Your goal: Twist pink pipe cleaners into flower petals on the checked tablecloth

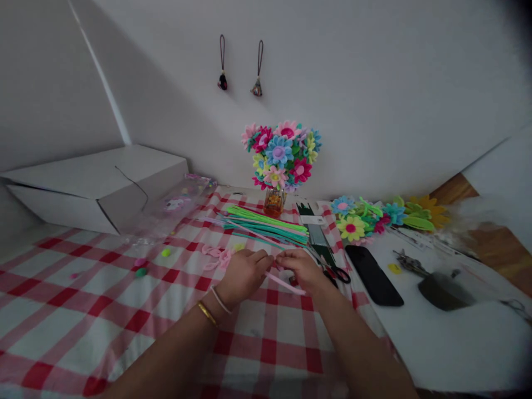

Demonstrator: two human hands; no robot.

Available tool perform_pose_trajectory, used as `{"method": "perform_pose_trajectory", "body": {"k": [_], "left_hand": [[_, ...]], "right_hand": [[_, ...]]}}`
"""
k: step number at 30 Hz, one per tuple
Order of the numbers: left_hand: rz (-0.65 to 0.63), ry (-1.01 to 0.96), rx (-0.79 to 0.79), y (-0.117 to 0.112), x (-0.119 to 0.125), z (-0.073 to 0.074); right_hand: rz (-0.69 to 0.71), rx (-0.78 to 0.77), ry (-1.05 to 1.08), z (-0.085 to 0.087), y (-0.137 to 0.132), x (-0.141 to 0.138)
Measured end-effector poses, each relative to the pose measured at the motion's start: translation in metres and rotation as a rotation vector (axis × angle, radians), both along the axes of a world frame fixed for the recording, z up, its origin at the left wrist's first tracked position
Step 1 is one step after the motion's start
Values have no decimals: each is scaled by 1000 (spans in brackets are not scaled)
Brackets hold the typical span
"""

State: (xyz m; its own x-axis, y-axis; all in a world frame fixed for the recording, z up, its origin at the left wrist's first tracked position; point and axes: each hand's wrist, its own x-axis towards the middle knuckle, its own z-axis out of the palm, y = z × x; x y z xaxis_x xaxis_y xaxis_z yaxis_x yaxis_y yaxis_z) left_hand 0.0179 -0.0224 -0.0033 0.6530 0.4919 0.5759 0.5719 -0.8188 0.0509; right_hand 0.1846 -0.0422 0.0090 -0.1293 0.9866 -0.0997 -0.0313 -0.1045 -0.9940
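- Pinching a pink stem between closed fingers of left hand and right hand, just above the checked tabletop.
- Trailing end near scissors.
- Risk of snagging there, of kinking under a hard twist, or of slipping loose.

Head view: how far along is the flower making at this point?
Done: a bouquet stands in the vase, and more finished flowers lie to its right. In hand: the left hand and right hand pinch one pink pipe cleaner between them. Still to do: a bundle of straight pipe cleaners and loose pom-poms lie unused on the checked cloth.
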Motion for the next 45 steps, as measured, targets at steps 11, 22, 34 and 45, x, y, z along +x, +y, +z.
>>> {"method": "perform_pose_trajectory", "body": {"k": [11, 22, 34, 45], "left_hand": [[162, -500, -267, -6, 4, 1], [-86, -644, -1125, -2, 7, 10], [-85, -1016, -1561, 0, 6, 13], [-85, -873, -1238, 5, 1, 12]], "right_hand": [[-84, 59, 233, -6, -1, -14], [-293, 877, -1009, 3, -7, -7], [-278, 963, -1124, 8, -11, -7], [-174, 636, -677, 8, -10, -9]]}}
